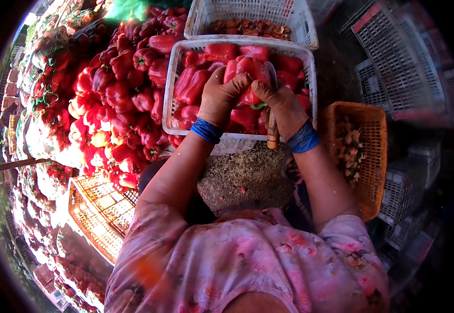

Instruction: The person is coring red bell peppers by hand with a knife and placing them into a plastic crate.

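Brown gloves with blue bands at the wrists cover both hands. My left hand [218,101] is closed around a red bell pepper [246,69], its thumb pressed against the side. My right hand [288,109] grips a knife, whose wooden handle [273,133] points down toward me and whose blade [271,74] stands up beside the pepper. The right thumb also touches the pepper, and a green bit of stem shows below it. Beneath both hands, a white plastic crate [169,99] holds many red bell peppers; the fingers behind the pepper are hidden.
A big heap of red peppers [117,94] lies left of the crate. Behind it stands another white crate [309,26] with reddish scraps. An orange crate [375,151] with pale trimmings is at right, a yellow crate [94,208] at lower left. Stacked crates [394,57] stand far right.
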{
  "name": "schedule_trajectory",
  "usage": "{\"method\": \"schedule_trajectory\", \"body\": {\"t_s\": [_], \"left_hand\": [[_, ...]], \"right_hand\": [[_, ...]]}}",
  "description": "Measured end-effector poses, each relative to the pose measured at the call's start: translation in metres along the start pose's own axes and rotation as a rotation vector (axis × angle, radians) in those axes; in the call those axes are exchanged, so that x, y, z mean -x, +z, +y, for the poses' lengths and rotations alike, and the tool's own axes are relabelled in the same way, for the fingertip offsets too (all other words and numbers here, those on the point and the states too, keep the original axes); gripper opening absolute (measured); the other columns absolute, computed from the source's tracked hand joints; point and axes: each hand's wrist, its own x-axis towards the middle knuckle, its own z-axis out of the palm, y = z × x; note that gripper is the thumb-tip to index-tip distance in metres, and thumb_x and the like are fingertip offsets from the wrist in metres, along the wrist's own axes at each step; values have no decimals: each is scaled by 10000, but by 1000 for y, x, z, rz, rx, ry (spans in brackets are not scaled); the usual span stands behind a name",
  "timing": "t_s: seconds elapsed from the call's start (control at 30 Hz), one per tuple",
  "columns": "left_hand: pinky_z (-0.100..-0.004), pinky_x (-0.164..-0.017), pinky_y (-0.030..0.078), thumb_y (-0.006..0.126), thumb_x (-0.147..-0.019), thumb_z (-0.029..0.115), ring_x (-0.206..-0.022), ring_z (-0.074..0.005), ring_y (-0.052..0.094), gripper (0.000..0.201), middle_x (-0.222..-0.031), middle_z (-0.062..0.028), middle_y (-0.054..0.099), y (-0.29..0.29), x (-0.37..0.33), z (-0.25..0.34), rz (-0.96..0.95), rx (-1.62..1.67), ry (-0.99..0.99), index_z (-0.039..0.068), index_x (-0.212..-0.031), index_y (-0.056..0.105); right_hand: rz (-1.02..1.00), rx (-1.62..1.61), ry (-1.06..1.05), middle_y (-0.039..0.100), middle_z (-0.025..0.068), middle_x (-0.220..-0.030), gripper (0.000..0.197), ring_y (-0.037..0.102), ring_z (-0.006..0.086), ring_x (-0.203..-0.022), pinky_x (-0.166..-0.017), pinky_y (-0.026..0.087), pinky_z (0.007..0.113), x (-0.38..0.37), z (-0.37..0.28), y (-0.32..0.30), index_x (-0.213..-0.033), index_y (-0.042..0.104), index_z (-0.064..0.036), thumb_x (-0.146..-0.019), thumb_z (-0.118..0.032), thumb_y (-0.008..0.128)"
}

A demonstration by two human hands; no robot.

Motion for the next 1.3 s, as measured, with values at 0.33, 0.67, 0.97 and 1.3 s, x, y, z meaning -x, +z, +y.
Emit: {"method": "schedule_trajectory", "body": {"t_s": [0.33,0.67,0.97,1.3], "left_hand": [[-347,-1013,512,725,-915,233,-1169,-184,636,606,-1325,-111,644,-19,-3,-13,-263,-19,-19,-5,-1433,519],[-372,-1010,525,580,-1049,288,-1150,-241,644,404,-1248,-106,661,-12,1,-9,-315,631,-279,28,-1359,586],[-315,-964,547,639,-966,-24,-1128,-144,628,441,-1256,-51,655,-40,-11,-30,-292,306,56,37,-1393,548],[-446,-1102,455,606,-881,121,-1204,-314,621,384,-1239,-159,677,-44,-18,-32,-353,-1676,781,-15,-1239,636]], "right_hand": [[-12,-87,50,593,-74,-746,301,510,22,-538,-468,390,200,13,-13,-5,-1087,721,-135,-892,-363,695],[-145,-278,111,635,6,-720,390,539,98,-469,-402,417,246,5,6,-19,-1023,692,-87,-937,-464,634],[120,-66,-37,607,2,-748,407,521,106,-511,-467,443,237,0,1,-10,-1096,651,-58,-948,-433,701],[406,967,-669,642,102,-957,378,653,324,-891,-735,518,450,-1,37,4,-1018,668,-147,-758,-357,844]]}}
